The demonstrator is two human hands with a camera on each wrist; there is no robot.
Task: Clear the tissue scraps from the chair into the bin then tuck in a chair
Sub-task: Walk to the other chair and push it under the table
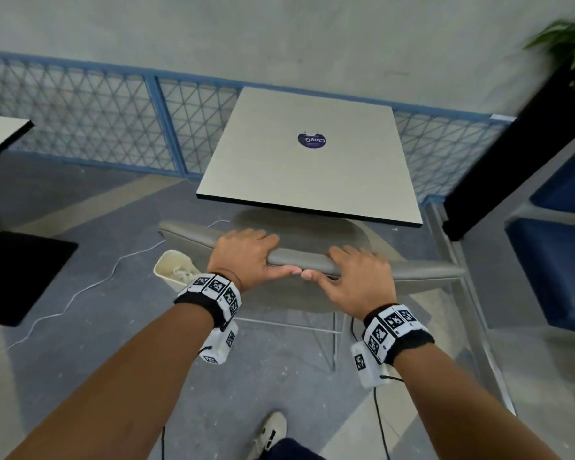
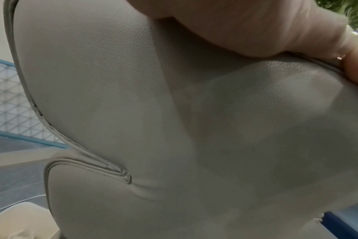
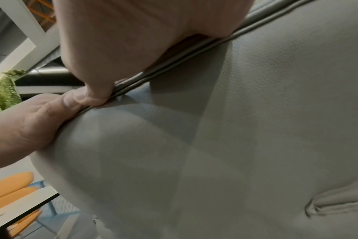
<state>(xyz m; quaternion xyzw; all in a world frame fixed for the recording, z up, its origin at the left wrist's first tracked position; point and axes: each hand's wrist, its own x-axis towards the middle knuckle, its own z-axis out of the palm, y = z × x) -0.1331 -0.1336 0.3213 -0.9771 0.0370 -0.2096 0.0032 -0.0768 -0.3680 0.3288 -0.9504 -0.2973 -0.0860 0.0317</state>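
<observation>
Both hands hold the top of the grey chair. The left hand and right hand sit side by side, thumbs touching. The seat is partly under the table. A small bin with tissue scraps stands beside the chair.

A square pale table stands on a grey floor before a blue mesh fence. A green plant is at right, near blue seats.

Both my hands clamped on the chair back

My left hand and right hand sit side by side on the chair back, fingers curled over its top edge, thumbs underneath and touching, forearms stretched forward.
</observation>
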